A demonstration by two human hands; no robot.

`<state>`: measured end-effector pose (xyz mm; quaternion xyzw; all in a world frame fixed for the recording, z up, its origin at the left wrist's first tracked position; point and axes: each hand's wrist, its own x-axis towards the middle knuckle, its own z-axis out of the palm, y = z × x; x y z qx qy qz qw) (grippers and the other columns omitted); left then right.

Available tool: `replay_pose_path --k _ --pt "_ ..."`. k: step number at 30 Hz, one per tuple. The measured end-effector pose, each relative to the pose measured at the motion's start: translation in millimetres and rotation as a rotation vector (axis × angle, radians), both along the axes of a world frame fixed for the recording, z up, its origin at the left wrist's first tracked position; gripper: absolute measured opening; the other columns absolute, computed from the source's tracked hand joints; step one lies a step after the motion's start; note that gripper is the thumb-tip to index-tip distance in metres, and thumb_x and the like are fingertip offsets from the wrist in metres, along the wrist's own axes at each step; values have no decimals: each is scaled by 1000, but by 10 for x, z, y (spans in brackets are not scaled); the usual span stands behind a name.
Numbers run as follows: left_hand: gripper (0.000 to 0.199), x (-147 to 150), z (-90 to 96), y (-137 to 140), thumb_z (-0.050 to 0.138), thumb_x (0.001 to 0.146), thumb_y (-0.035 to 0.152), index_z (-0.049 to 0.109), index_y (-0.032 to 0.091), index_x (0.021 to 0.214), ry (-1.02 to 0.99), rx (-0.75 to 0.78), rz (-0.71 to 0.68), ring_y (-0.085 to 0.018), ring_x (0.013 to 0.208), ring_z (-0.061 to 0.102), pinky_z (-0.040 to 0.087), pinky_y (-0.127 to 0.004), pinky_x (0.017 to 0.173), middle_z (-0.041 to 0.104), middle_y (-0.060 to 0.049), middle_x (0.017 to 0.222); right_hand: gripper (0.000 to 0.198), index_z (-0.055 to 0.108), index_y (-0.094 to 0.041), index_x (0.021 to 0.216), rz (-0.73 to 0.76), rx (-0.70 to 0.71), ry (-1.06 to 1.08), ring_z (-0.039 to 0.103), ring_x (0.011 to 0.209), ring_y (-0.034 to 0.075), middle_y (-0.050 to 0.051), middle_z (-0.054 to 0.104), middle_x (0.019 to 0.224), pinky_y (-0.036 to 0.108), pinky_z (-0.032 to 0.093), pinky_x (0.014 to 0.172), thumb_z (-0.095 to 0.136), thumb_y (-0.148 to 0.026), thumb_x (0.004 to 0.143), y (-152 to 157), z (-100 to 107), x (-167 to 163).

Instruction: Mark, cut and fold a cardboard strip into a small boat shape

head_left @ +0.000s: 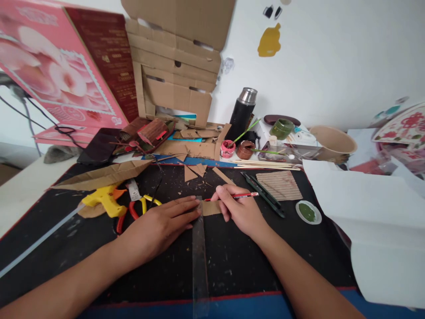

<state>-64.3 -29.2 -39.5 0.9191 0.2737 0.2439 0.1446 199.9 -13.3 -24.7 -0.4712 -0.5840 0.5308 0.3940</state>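
My left hand (162, 223) lies flat with its fingers stretched out, their tips pressing on a clear ruler (199, 257). The ruler runs from the middle of the black mat to its near edge. Beside the ruler's upper end lies a small piece of cardboard (211, 208), its right end partly hidden by my fingers. My right hand (237, 208) is closed around a red pencil (245, 195), whose tip points left toward the ruler over the cardboard's top edge.
Left of my hands lie a yellow glue gun (108, 201) and red-and-yellow handled pliers (134, 210). Cutter knives (264, 195), corrugated card (280, 185) and a lid with green paint (308, 212) lie right. Behind stand paint jars (246, 149) and a black flask (241, 113).
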Motion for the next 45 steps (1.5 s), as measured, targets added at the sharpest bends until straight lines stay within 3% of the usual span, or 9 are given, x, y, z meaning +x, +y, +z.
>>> replay_pose_path --k 21,45 --pt "37 13 -6 -4 52 113 17 70 17 145 46 69 -3 -27 145 66 60 -43 117 72 -13 152 48 75 -22 84 19 -15 -2 53 45 12 -6 56 57 25 44 50 62 -64 104 -15 3 -6" --pt "37 13 -20 1 53 112 17 71 18 144 38 63 5 -28 145 66 60 -44 117 71 -13 153 50 74 -21 81 24 -13 4 50 41 11 -7 54 51 24 40 48 60 -62 106 -24 -23 -12"
